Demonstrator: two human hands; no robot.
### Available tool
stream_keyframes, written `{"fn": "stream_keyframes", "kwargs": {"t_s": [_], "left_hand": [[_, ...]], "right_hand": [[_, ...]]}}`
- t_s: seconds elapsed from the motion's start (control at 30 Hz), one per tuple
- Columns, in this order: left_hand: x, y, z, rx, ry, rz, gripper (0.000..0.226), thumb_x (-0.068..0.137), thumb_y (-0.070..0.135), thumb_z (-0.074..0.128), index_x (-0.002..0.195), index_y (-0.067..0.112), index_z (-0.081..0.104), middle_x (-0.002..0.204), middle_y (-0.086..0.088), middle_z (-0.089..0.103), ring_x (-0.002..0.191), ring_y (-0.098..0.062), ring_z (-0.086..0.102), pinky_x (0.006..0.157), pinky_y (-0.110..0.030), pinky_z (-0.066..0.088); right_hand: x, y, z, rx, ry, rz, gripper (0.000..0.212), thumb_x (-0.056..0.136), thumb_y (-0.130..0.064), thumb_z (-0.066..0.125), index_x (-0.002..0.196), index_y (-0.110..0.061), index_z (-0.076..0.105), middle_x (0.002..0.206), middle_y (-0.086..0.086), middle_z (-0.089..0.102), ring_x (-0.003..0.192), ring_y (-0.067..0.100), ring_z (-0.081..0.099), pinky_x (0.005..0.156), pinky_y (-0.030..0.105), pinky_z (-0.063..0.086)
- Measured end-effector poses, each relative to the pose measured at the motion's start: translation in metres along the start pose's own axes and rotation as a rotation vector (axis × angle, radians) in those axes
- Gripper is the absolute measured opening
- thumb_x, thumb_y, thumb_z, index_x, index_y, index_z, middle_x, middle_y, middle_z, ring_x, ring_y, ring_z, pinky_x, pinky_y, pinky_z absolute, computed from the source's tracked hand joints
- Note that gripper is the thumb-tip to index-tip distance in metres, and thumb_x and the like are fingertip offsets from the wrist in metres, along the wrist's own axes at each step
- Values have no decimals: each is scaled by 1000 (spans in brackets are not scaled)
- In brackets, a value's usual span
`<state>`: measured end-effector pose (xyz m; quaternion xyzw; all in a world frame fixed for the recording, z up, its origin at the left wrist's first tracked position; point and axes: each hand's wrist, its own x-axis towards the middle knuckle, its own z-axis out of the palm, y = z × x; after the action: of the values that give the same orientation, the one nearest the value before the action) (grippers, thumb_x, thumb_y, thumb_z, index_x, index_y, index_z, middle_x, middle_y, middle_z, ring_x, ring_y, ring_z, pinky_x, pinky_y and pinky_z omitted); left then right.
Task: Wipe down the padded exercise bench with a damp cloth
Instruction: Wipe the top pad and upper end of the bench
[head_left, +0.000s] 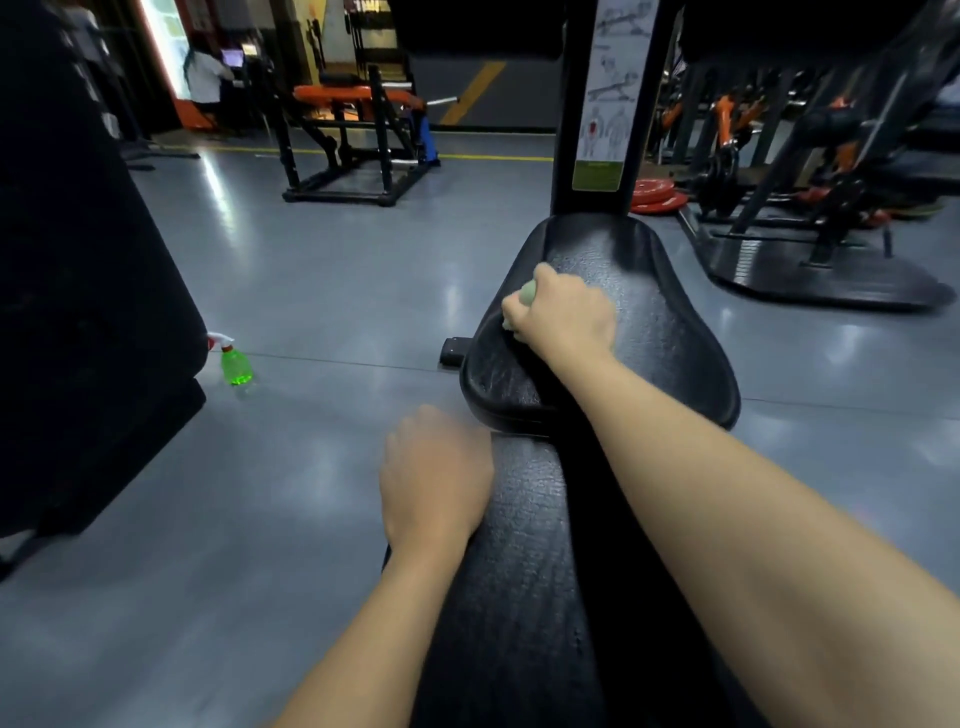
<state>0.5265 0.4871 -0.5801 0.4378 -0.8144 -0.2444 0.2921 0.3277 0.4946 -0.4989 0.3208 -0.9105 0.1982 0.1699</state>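
Observation:
A black padded bench runs away from me: a long back pad (524, 545) near me and a wider seat pad (665, 332) beyond it. My right hand (563, 312) grips a bunched pale green cloth (527, 293) and presses it on the left part of the seat pad. Most of the cloth is hidden under the fist. My left hand (434, 475) rests on the left edge of the back pad, fingers curled down over the side.
A green spray bottle (235, 364) stands on the grey floor to the left, beside a large black machine (78, 291). The bench's upright post (605, 104) rises behind the seat. Orange-and-black machines and red weight plates (657, 195) stand farther back. A person stands far left.

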Motion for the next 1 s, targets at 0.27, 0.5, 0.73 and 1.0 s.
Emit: {"fn": "stream_keyframes", "kwargs": {"t_s": [0.27, 0.5, 0.73, 1.0], "left_hand": [[5, 1, 3, 63, -24, -17, 18, 89, 47, 38, 81, 31, 36, 83, 13, 38, 87, -15, 36, 76, -33, 29], [7, 2, 1, 63, -54, -25, 20, 92, 46, 41, 83, 28, 38, 84, 11, 44, 87, -17, 39, 76, -36, 30], [5, 1, -1, 44, -39, 17, 16, 96, 34, 40, 88, 21, 42, 100, -2, 58, 100, -28, 50, 76, -40, 33], [-2, -4, -6, -53, 45, 35, 20, 95, 26, 30, 86, 16, 45, 97, -10, 59, 99, -34, 53, 77, -45, 41]], "right_hand": [[115, -3, 8, 10, 49, 115, 36, 91, -40, 48, 116, -14, 56, 117, 14, 64, 106, 40, 62, 74, 37, 37], [81, -5, 12, -39, 91, 10, 43, 92, -45, 48, 117, -10, 54, 116, 16, 60, 100, 43, 62, 75, 40, 39], [-37, -12, 5, 26, 32, -61, 40, 93, -54, 47, 102, -15, 53, 106, 8, 63, 91, 40, 65, 70, 40, 39], [-98, -20, 4, -58, -139, -416, 35, 96, -51, 50, 108, -18, 52, 109, 2, 61, 93, 34, 66, 70, 40, 43]]}}
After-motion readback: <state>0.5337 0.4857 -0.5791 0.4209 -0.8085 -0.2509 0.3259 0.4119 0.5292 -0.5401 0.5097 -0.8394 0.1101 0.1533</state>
